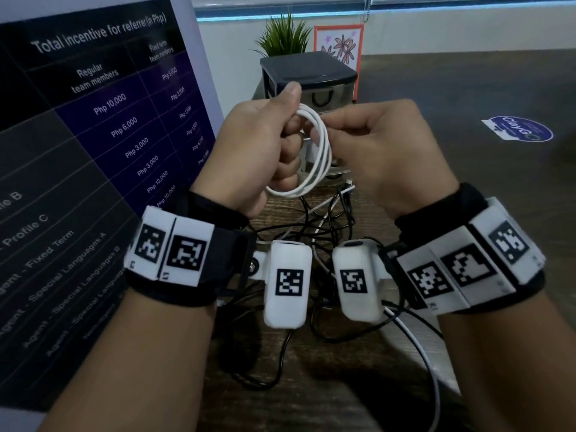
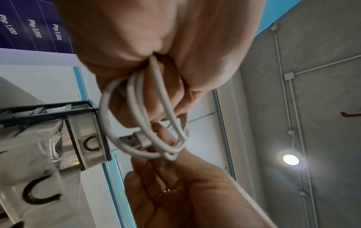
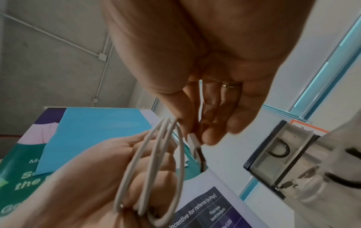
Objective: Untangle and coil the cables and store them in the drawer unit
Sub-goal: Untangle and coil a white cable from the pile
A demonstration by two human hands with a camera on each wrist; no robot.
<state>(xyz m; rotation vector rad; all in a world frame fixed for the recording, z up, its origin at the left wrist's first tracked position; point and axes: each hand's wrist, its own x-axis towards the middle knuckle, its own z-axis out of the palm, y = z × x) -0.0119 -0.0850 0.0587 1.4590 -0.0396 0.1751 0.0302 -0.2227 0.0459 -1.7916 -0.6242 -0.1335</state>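
Observation:
My left hand (image 1: pixel 290 141) grips a white cable (image 1: pixel 321 157) wound into a coil of several loops, held up in front of my chest. My right hand (image 1: pixel 333 126) meets it from the right and pinches the cable's USB plug (image 2: pixel 134 141) at the edge of the coil (image 2: pixel 144 123). In the right wrist view the plug (image 3: pixel 195 143) sits between thumb and fingertips beside the loops (image 3: pixel 156 169). A tangle of black cables (image 1: pixel 311 232) with a white one lies on the table below my wrists. The small drawer unit (image 1: pixel 308 76) stands behind my hands.
A printed banner (image 1: pixel 93 151) stands along the left. Behind the drawer unit are a potted plant (image 1: pixel 283 35) and a framed flower picture (image 1: pixel 339 45). A round blue sticker (image 1: pixel 520 132) lies at right. One drawer (image 2: pixel 54 148) is pulled out, with a white cable inside.

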